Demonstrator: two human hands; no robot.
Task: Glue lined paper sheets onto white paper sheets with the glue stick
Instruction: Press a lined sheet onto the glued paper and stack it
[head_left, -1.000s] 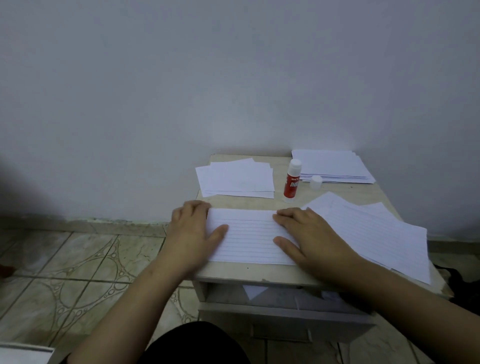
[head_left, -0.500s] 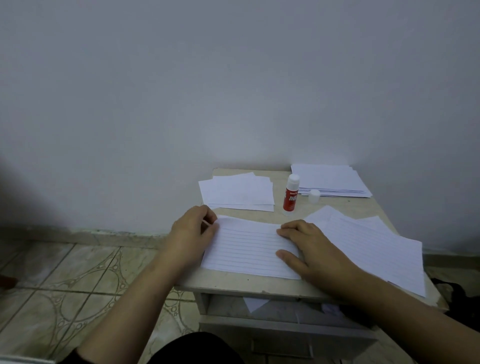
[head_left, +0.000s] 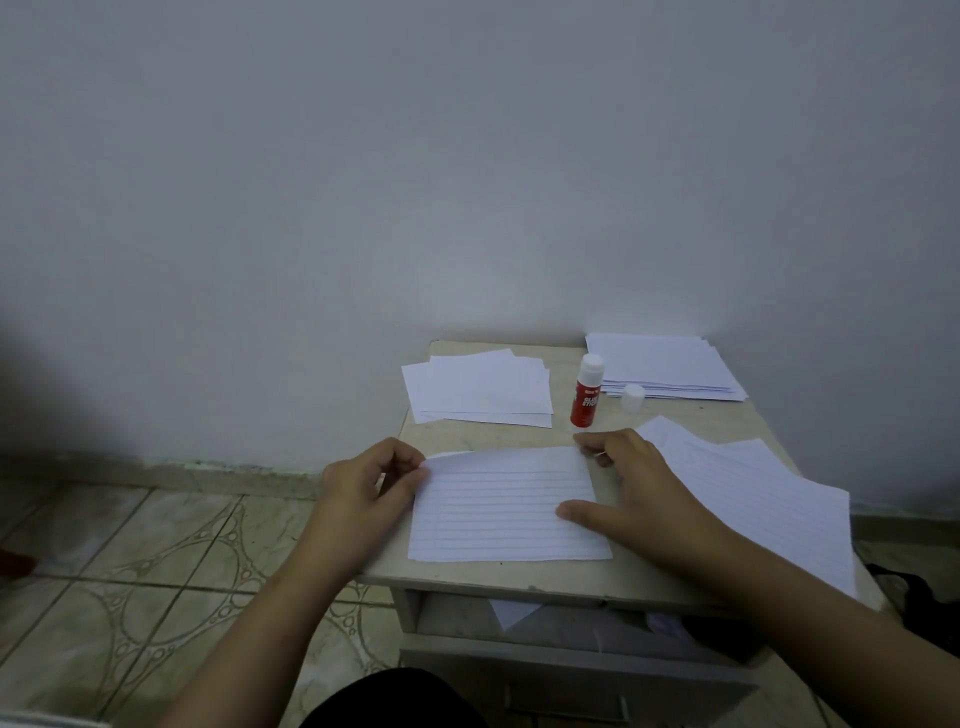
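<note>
Hands — left (head_left: 370, 480), right (head_left: 631, 480) — pinch lined sheet's (head_left: 506, 512) far corners.

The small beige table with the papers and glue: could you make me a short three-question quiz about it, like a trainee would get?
1. True or false: the red glue stick stands upright with its cap off.
2. What is the left hand doing? A) pinching the far-left corner of the lined paper sheet B) holding the glue stick C) resting on the floor
3. Fill in: the small white cap stands between the glue stick and the ___ of white sheets at the table's far right.

Key: 1 true. 2 A. 3 stack. The right hand grips the lined sheet's right edge.
</note>
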